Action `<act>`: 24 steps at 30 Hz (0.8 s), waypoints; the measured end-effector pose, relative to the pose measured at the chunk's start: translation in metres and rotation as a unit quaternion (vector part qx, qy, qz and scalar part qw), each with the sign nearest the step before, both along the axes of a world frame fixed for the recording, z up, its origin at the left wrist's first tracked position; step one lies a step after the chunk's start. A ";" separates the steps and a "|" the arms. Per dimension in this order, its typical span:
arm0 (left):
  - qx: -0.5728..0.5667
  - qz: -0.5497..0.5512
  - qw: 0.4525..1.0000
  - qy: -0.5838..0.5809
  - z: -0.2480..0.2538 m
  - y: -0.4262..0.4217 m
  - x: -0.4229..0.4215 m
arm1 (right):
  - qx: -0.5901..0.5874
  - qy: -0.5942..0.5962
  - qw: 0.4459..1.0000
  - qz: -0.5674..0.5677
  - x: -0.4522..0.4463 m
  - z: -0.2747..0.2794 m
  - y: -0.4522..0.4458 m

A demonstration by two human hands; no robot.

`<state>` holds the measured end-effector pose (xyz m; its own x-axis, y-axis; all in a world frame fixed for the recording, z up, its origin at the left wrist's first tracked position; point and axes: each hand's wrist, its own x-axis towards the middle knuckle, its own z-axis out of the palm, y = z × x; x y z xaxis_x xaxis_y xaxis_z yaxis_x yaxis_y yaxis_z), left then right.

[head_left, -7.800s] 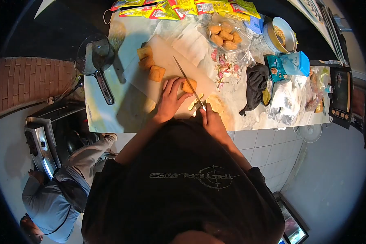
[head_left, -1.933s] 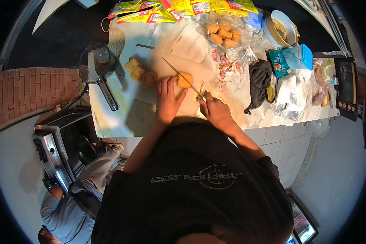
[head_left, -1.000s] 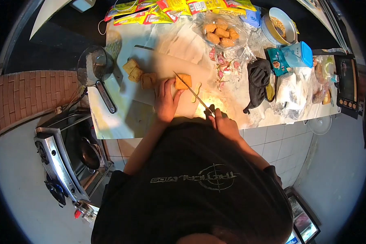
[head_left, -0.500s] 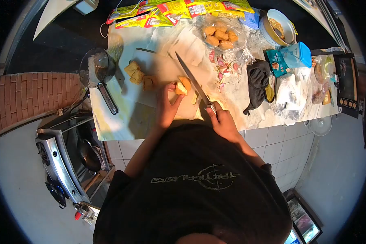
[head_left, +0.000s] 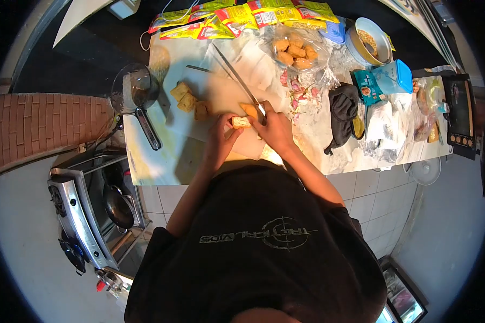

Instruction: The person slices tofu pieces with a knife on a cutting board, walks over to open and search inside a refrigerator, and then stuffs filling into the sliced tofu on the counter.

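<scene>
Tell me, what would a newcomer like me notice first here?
Probably the long knife in the person's right grip, slanting forward, and near it the cut piece, pale side showing, in the left grip. Next come the yellow and red packets spread along the far edge of the table. Golden chunks in clear plastic also stand out, beyond the right grip.

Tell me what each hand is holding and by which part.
The left hand holds a cut fried piece by its left end; the right hand grips the knife by its handle.
</scene>
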<state>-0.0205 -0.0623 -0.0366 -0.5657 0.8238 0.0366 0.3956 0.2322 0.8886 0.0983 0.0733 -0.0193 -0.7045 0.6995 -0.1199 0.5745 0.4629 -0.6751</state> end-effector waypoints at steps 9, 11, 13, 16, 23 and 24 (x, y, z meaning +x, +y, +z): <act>-0.008 -0.027 0.999 -0.021 0.002 -0.003 -0.002 | -0.263 0.035 0.963 -0.056 0.009 0.005 0.019; -0.004 -0.055 0.998 -0.029 0.003 -0.003 -0.003 | -0.290 0.057 0.953 -0.064 0.008 0.013 0.016; 0.003 -0.045 0.999 0.006 0.002 -0.003 -0.002 | -0.318 0.079 0.942 -0.070 0.007 0.008 0.013; 0.005 -0.020 0.999 0.028 0.011 0.000 0.003 | -0.281 0.099 0.953 -0.050 0.009 -0.011 0.011; 0.038 -0.036 0.999 0.011 0.000 0.012 -0.001 | -0.311 0.107 0.944 0.025 0.008 0.003 0.006; 0.039 -0.037 0.999 0.011 0.001 0.013 0.000 | -0.291 0.105 0.950 0.039 0.007 0.008 0.006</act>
<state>-0.0201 -0.0491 -0.0361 -0.5014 0.8578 0.1131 0.4282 0.1325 0.8939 0.1057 0.0792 -0.0115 -0.8029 0.5017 -0.3218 0.3780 0.0112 -0.9257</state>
